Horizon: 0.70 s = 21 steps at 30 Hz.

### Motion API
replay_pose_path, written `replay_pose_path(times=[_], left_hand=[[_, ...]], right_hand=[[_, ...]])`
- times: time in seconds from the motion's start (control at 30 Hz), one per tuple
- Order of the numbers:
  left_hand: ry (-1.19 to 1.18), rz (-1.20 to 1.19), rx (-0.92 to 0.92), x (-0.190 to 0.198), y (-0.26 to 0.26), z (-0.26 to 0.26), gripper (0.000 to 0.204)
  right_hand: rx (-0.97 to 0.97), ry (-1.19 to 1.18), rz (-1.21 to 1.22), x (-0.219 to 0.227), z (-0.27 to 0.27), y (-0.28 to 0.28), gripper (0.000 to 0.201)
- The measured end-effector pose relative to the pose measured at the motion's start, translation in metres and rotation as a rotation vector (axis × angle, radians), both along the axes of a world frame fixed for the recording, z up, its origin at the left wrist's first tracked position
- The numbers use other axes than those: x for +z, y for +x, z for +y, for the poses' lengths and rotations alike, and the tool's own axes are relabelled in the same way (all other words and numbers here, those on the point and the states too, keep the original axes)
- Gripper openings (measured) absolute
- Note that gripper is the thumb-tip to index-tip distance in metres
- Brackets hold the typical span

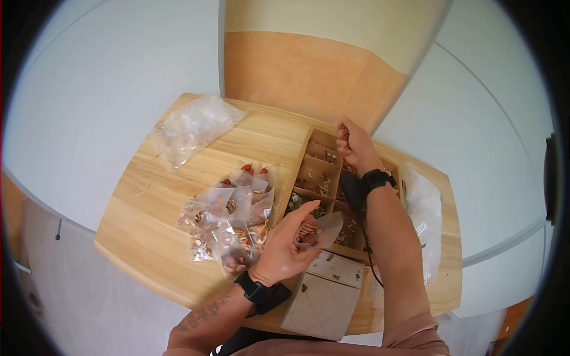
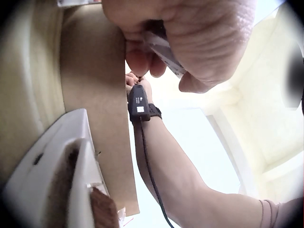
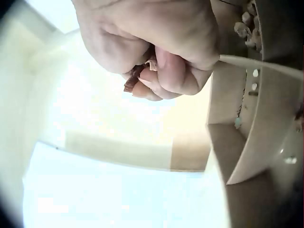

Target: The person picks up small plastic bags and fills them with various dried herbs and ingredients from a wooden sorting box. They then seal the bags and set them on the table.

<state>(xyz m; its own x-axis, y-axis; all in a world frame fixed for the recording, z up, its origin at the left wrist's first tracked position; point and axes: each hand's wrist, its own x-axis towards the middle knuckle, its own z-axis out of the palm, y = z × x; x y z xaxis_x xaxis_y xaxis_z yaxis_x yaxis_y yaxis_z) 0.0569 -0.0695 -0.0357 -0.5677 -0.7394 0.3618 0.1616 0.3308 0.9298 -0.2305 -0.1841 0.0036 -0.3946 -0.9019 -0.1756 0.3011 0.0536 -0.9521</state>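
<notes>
In the head view the left hand [image 1: 285, 249] holds a small clear bag [image 1: 325, 230] with reddish-brown dried pieces [image 1: 307, 232], thumb and fingers curled round it, in front of a compartmented cardboard box [image 1: 291, 184]. The right hand [image 1: 355, 144] is raised over the box's back part, its fingers curled. In the right wrist view that hand [image 3: 152, 52] pinches dark reddish-brown pieces [image 3: 134, 80] that stick out from the fingertips. The left wrist view shows the left hand [image 2: 190, 42] gripping the bag's clear plastic [image 2: 164, 51]; its contents are mostly hidden there.
Several filled clear packets [image 1: 231, 207] lie left of the box. An emptied-looking large plastic bag [image 1: 199, 127] rests at the table's back left, another [image 1: 423, 213] at the right. A white lidded tray or board [image 1: 323, 296] lies at the front edge of the wooden table [image 1: 136, 196].
</notes>
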Motion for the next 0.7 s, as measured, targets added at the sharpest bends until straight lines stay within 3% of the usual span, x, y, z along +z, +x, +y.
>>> replay_pose_path(times=[0.13, 0.43, 0.53, 0.7], left_hand=[[0.004, 0.007, -0.002, 0.0, 0.001, 0.0, 0.077], [0.007, -0.015, 0.029, 0.003, 0.0, 0.003, 0.074], [0.016, -0.008, 0.042, 0.002, -0.002, 0.005, 0.072], [-0.037, 0.001, 0.055, 0.003, -0.002, 0.008, 0.07]], right_hand=[[-0.095, -0.242, -0.341, -0.004, 0.008, -0.004, 0.027], [-0.238, -0.488, -0.717, 0.006, 0.043, 0.027, 0.036], [-0.312, -0.509, -0.728, 0.01, 0.067, 0.049, 0.037], [-0.251, -0.623, -0.753, 0.012, 0.117, 0.079, 0.033]])
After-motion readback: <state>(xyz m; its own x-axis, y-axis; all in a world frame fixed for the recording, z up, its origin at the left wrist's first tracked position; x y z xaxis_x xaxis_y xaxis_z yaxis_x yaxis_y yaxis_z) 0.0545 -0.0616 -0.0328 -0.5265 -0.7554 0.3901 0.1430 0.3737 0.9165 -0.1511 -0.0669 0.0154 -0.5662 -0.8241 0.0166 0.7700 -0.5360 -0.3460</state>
